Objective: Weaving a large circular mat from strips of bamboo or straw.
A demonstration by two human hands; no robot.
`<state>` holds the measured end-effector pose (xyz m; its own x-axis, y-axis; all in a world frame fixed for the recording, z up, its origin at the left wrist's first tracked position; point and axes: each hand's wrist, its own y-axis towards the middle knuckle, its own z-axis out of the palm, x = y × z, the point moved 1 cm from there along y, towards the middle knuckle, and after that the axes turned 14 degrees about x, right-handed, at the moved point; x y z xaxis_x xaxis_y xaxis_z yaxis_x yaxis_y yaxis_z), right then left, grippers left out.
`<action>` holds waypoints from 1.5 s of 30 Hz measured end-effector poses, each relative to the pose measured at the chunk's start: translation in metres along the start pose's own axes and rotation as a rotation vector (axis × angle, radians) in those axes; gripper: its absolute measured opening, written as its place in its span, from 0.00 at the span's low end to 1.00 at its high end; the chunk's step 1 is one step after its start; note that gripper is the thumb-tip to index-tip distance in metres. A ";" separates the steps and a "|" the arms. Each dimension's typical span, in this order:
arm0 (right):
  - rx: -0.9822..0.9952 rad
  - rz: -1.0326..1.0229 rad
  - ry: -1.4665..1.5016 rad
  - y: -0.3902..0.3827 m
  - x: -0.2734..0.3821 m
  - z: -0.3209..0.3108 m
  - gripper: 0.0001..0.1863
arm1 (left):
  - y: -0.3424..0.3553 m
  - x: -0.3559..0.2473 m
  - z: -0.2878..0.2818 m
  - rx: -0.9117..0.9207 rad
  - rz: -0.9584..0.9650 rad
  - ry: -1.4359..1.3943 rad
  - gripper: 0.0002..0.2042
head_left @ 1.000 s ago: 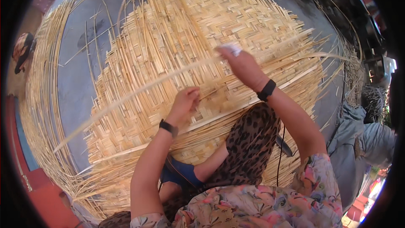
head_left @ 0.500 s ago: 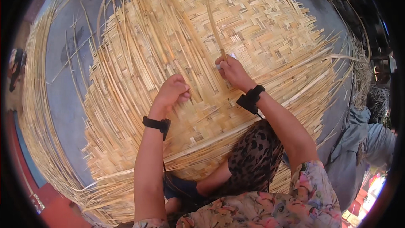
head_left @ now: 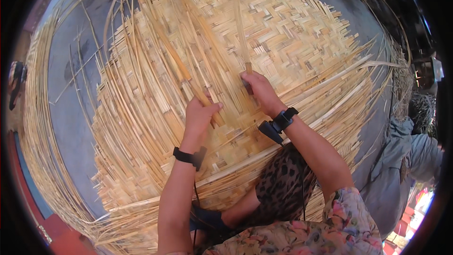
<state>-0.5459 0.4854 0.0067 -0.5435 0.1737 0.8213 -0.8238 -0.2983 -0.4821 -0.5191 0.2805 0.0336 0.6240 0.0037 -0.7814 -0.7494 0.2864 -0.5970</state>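
A large woven bamboo mat [head_left: 302, 47] spreads across the floor in front of me, with long loose strips running over its left half. My right hand [head_left: 263, 93] is closed on the near end of one long bamboo strip [head_left: 239, 23], which rises away from the weave toward the far edge. Beside it on the left, my left hand [head_left: 199, 115] pinches the near ends of raised strips [head_left: 177, 63]; its fingertips are partly hidden behind them, so I cannot tell how many it holds. Both hands are above the unfinished-looking middle of the weave.
Loose bamboo strips [head_left: 42, 113] lie along the far left on the grey floor [head_left: 71, 141]. More long strips [head_left: 325, 106] cross the mat's right side. Grey-blue cloth [head_left: 396, 160] lies at the right. My bent leg in patterned cloth [head_left: 283, 179] rests on the near edge.
My left hand has moved slightly right and taken hold of strips, which now stand raised. My right hand has come a little nearer, still holding its strip.
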 end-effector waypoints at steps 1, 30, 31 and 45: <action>0.014 -0.007 0.001 0.001 -0.001 0.003 0.16 | 0.003 0.014 -0.012 0.008 0.070 -0.034 0.19; 0.437 0.083 -1.199 -0.009 0.031 -0.056 0.09 | -0.116 0.103 -0.041 -0.801 0.359 -0.351 0.12; 0.388 0.075 -1.392 -0.013 0.028 -0.060 0.08 | -0.113 0.107 -0.038 -0.788 0.358 -0.352 0.12; -0.006 -0.090 -1.398 -0.047 -0.007 -0.076 0.15 | -0.105 0.141 -0.098 -0.440 0.289 -0.611 0.13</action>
<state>-0.5156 0.5691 0.0005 0.1162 -0.8762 0.4678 -0.8495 -0.3317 -0.4103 -0.3743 0.1572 -0.0321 0.3078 0.5798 -0.7544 -0.8387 -0.2091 -0.5029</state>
